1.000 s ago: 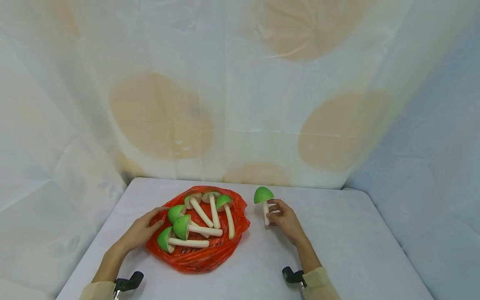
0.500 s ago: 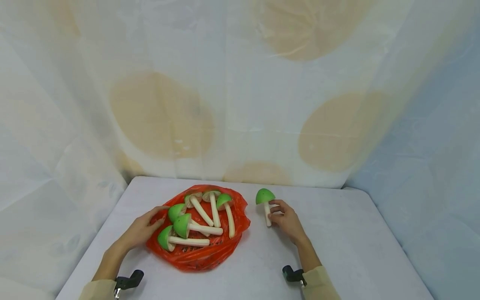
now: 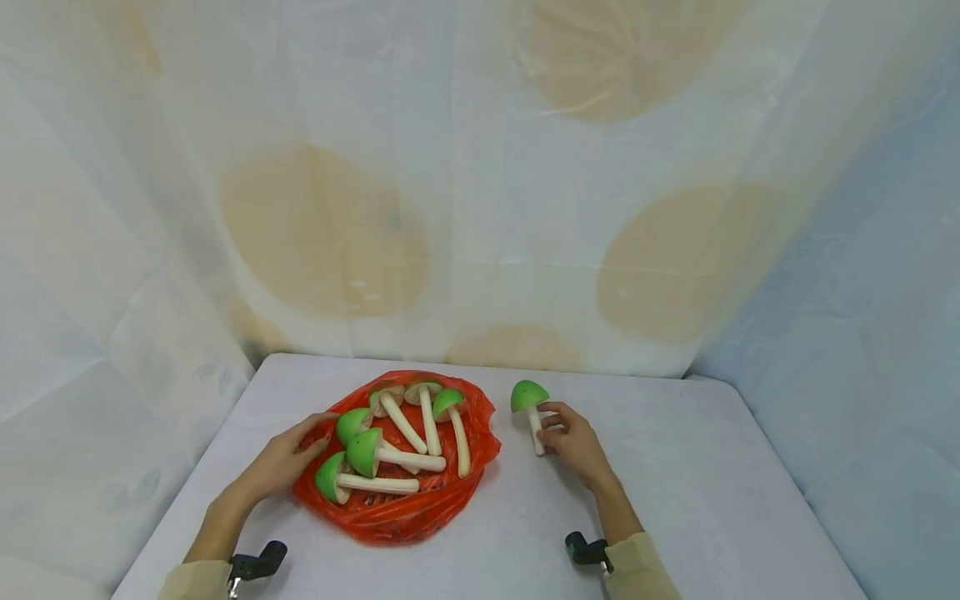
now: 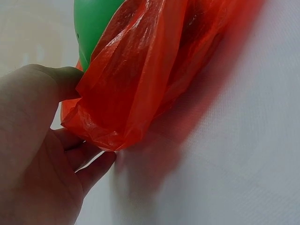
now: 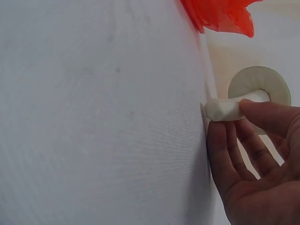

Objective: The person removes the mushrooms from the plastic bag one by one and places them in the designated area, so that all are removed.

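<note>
On the left half of the table, a crumpled red plastic bag (image 3: 397,527) lies spread out with several toy mushrooms (image 3: 365,452) on it, green-capped with long cream stems. My left hand (image 3: 276,463) holds the bag's left edge; in the left wrist view the thumb is at the bag's rim (image 4: 136,89) beside a green cap (image 4: 93,28), with fingers behind and under the plastic. Right of the bag, my right hand (image 3: 576,443) pinches another mushroom (image 3: 528,397) by its stem, cap up and slightly tilted. The right wrist view shows the stem's end (image 5: 220,110) close to the tabletop.
The table (image 3: 675,500) has a white cover. Pale sheeting with tan circles (image 3: 480,208) hangs behind it, and plain sheeting rises at both sides. A black device (image 3: 258,562) is strapped to each wrist.
The mushroom in my right hand has shifted slightly toward me and to the right, its stem leaning a little more. My left hand and the bag stay put.
</note>
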A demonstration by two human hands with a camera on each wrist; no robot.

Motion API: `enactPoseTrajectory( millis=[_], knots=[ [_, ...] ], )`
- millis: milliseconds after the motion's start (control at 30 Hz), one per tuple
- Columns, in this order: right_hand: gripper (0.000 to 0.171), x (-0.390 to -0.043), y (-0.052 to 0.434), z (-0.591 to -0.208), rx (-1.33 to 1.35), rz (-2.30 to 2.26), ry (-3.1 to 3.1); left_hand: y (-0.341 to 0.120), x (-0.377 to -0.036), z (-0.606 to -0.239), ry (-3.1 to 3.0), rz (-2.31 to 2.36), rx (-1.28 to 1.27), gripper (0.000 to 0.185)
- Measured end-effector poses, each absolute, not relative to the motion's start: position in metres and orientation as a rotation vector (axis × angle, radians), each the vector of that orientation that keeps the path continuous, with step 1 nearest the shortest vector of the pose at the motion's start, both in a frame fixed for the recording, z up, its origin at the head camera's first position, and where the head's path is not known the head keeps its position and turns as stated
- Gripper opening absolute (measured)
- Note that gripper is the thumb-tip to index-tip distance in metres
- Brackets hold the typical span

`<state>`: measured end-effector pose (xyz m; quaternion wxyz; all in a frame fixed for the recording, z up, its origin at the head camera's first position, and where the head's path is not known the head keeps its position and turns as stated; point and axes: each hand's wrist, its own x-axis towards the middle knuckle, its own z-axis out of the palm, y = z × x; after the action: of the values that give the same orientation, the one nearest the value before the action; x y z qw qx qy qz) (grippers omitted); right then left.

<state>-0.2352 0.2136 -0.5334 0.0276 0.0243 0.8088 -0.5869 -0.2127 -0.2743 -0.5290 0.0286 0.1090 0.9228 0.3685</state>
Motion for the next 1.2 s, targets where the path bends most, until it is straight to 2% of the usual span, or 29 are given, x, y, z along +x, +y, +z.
enactPoseTrajectory(
  millis=[1200],
  knots=[
    [0.043,-0.2362,0.2154,-0.5369,0.068,-1.811,2.519,-0.2749,-0.2131,-0.5301,2.836,1.128,0.327,0.041]
  ],
)
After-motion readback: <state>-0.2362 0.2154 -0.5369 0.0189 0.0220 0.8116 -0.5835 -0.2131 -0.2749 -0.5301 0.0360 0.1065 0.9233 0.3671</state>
